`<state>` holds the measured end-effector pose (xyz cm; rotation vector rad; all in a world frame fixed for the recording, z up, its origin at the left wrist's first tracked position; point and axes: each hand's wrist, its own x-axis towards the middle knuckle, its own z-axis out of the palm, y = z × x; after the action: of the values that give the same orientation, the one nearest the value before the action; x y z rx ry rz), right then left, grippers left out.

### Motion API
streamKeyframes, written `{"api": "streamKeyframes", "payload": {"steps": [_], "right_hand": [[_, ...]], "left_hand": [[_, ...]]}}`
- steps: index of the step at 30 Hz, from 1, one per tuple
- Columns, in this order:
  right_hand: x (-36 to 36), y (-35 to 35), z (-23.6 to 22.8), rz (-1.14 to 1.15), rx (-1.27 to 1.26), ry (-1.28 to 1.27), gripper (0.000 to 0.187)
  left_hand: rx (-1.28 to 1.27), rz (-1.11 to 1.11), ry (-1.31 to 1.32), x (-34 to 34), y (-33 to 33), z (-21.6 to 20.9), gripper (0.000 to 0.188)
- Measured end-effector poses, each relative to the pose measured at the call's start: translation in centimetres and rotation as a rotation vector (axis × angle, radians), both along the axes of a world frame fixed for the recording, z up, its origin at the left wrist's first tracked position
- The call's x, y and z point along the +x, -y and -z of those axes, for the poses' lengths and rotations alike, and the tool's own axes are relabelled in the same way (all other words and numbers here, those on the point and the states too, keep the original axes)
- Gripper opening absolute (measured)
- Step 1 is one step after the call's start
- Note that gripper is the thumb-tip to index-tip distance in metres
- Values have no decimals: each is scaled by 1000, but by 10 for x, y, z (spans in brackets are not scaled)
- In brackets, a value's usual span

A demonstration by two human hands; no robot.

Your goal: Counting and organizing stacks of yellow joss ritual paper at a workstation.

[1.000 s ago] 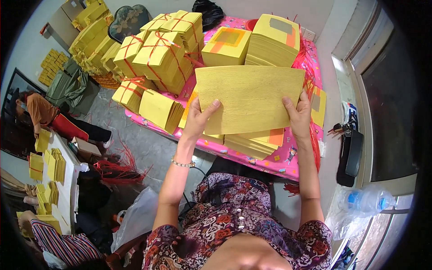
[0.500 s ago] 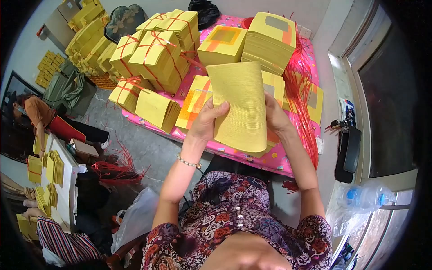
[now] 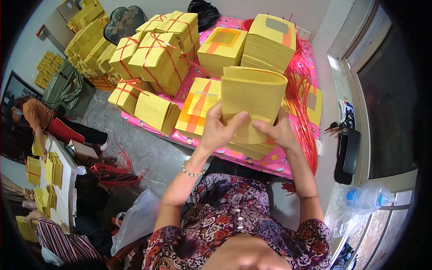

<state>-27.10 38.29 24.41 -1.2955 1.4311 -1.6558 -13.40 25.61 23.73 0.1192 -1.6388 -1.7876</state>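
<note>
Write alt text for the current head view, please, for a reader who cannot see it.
A person's left hand and right hand hold folded-over yellow paper above a pink patterned cloth. Yellow bundles tied with red ribbon stand farther left, and loose red strands lie at right.

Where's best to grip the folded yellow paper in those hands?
Probably the upper edge of the folded yellow paper, from above, pinching both layers together: it stands free, while the left hand and right hand hold lower down.
</note>
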Motion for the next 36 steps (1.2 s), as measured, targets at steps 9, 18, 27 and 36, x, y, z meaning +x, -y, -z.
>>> {"api": "streamKeyframes", "payload": {"steps": [9,18,27,36], "right_hand": [[1,8,11,105,-61,80,41],[-9,13,19,102,22,131,55],[-21,13,15,38,59,151,51],[-32,21,12,35,139,236,53]], "left_hand": [[-648,-668,48,-6,-2,-1,48],[-17,-98,-50,-12,-2,3,38],[-55,4,10,-18,11,6,34],[42,-2,3,-32,19,5,34]]}}
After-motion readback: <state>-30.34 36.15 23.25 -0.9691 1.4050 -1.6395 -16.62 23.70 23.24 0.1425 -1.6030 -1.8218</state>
